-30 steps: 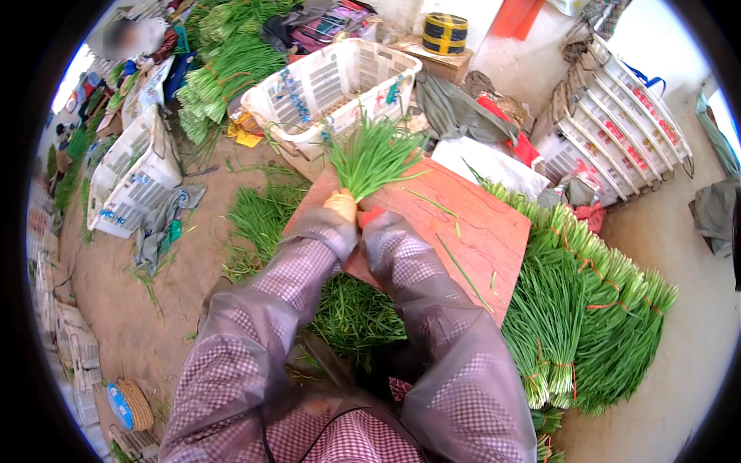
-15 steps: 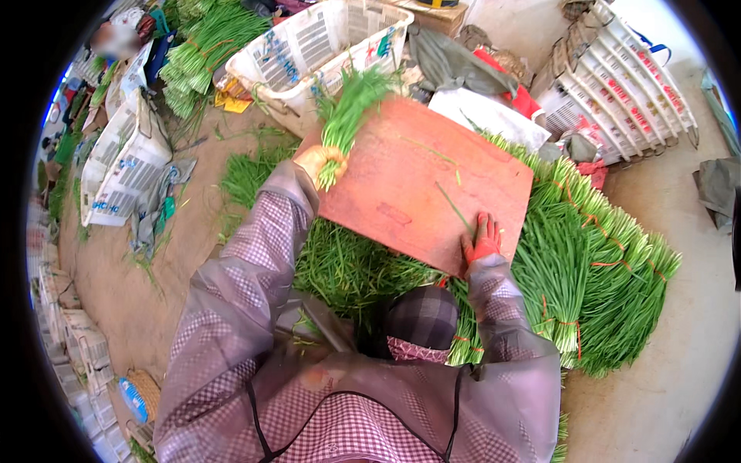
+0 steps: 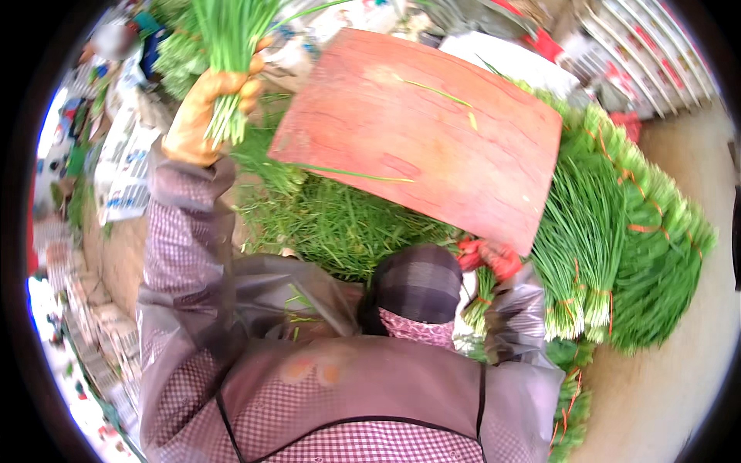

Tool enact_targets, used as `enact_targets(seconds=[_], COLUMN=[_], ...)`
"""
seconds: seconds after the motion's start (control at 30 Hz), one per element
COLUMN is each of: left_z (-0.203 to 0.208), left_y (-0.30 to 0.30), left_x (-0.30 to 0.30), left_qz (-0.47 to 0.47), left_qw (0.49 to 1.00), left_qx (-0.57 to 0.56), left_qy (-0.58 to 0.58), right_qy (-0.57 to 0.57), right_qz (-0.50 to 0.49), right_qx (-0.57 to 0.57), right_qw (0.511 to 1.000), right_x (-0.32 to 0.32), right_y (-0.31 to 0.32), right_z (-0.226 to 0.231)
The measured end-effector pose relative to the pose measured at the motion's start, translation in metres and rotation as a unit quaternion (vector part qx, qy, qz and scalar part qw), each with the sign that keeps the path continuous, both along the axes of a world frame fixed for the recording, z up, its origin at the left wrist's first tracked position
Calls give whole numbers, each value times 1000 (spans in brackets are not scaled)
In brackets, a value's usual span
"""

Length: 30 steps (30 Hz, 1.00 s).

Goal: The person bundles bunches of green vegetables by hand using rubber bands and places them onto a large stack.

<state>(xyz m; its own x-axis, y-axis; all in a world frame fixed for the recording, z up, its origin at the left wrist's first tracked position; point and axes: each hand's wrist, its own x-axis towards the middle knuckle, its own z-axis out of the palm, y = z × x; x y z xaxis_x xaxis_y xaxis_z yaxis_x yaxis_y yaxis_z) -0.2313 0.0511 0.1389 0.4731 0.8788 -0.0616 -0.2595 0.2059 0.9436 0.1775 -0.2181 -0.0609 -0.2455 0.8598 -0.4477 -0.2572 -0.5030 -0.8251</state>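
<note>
Holding bunch of green stalks (image 3: 231, 35) in left hand (image 3: 194, 116), with yellow-gloved fingers wrapped tight around it just above the pale ends. Pointing pale ends down toward wearer, leaves up and out of view; so close to upright in frame along its long axis. Off the red worktop (image 3: 340, 116), up beyond its left end. Well apart from right hand (image 3: 494, 258), at near right corner of worktop: red-gloved, with fingers curled, just beside small bunch (image 3: 480, 295). Cannot tell if pinching anything there. Note worktop edges slanting down to the right. Bordered by tied bundles (image 3: 641, 247) on right, loose green heap (image 3: 347, 224) on near side. Open room between far stray stalk (image 3: 436, 90) and near-edge stray stalk (image 3: 359, 175).
</note>
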Motion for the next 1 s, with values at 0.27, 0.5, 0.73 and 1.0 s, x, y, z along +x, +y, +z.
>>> enact_targets(seconds=[0.27, 0.5, 0.73, 1.0], left_z=[-200, -212, -211, -210], left_y=[-15, -11, -13, -9], left_x=[48, 47, 47, 49], left_qz=[0, 16, 14, 17], left_qw=[974, 973, 975, 971], left_qx=[-198, -217, -212, -213], left_qy=[109, 80, 69, 110], right_qy=[-118, -88, -71, -206], right_qz=[-280, -376, -414, -177], right_qx=[-365, -374, -365, -337], right_qw=[880, 843, 831, 901], right_x=[-6, -34, -27, -22], right_y=[-175, -136, -104, -125], right_z=[-235, -254, -272, -271])
